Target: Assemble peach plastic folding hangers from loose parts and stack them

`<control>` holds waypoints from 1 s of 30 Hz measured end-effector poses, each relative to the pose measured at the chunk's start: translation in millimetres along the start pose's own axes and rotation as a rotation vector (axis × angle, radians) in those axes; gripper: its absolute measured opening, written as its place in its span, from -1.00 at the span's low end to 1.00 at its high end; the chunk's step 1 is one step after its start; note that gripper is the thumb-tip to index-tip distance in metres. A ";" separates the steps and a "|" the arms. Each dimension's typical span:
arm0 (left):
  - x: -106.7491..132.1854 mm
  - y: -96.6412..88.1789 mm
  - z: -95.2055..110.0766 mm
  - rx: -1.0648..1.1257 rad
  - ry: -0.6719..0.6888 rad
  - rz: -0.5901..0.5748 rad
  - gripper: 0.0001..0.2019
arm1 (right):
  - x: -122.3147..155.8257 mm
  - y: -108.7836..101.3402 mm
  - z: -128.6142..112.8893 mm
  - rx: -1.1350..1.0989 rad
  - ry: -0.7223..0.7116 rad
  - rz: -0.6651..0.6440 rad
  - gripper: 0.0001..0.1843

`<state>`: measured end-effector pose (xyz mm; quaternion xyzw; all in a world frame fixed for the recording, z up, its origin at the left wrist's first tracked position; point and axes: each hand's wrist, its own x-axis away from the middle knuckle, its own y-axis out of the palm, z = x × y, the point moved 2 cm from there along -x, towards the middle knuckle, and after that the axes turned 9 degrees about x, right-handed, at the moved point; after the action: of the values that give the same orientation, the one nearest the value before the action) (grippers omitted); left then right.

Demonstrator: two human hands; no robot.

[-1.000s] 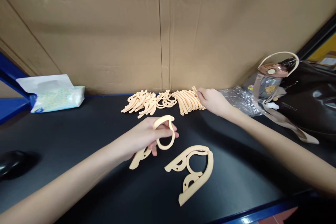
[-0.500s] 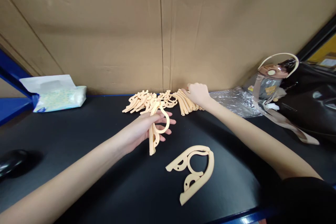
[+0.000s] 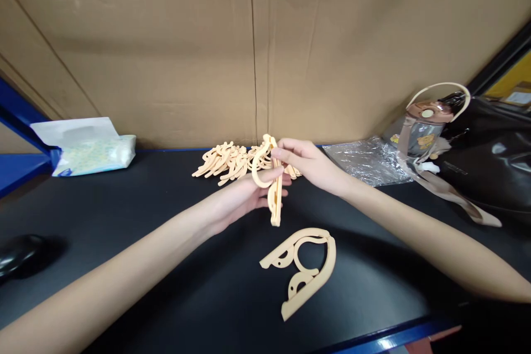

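Observation:
My left hand (image 3: pixel 244 193) grips a cream plastic hook piece (image 3: pixel 271 188), held upright above the black table (image 3: pixel 124 243). My right hand (image 3: pixel 309 163) pinches a second cream piece (image 3: pixel 267 146) against the top of it. Both hands meet just in front of a pile of cream plastic pieces (image 3: pixel 232 160) by the cardboard wall. An assembled cream hanger part (image 3: pixel 305 268) lies flat on the table, nearer to me than the hands.
A tissue pack (image 3: pixel 89 146) sits at the back left. Crumpled clear plastic (image 3: pixel 365 160), a drinking bottle with strap (image 3: pixel 427 124) and a black bag (image 3: pixel 493 160) fill the right. A black object (image 3: pixel 19 254) lies at the left edge. Cardboard (image 3: pixel 257 44) closes the back.
My right hand has left the pile with a piece and come left to meet the left hand. My left hand has raised its piece and moved it right, toward the pile.

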<state>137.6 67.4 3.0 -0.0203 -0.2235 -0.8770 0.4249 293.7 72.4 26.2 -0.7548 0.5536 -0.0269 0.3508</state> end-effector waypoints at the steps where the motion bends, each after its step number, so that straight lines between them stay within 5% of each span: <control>1: 0.8 -3.0 2.3 0.011 0.060 0.027 -0.72 | 0.3 -4.4 1.7 0.017 0.012 0.031 -0.66; 5: 4.5 -14.1 15.4 0.016 0.222 0.090 -0.70 | 2.6 -18.5 3.2 0.225 0.007 0.089 -0.67; 10: 9.5 -15.7 29.8 -0.264 0.318 0.170 -0.65 | 4.6 -27.4 -5.5 0.468 -0.090 0.074 -0.71; 14: 9.2 -11.5 34.2 -0.313 0.317 0.222 -0.68 | 6.2 -29.0 -16.6 0.958 -0.251 0.112 -0.73; 18: 7.9 -5.1 29.7 -0.292 0.249 0.240 -0.68 | 8.8 -16.1 -16.8 1.436 -0.369 -0.050 -0.62; 25: 8.3 15.6 3.1 -0.241 0.091 0.246 -0.80 | 20.9 3.1 4.4 1.298 -0.164 -0.241 -0.79; 30: 10.1 20.4 -1.0 -0.323 0.066 0.250 -0.85 | 23.2 -29.7 9.5 1.086 0.049 -0.134 -0.83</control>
<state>146.7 48.6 12.1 -0.0870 -0.0619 -0.8421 0.5286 331.0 61.5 27.7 -0.4981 0.4188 -0.3484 0.6746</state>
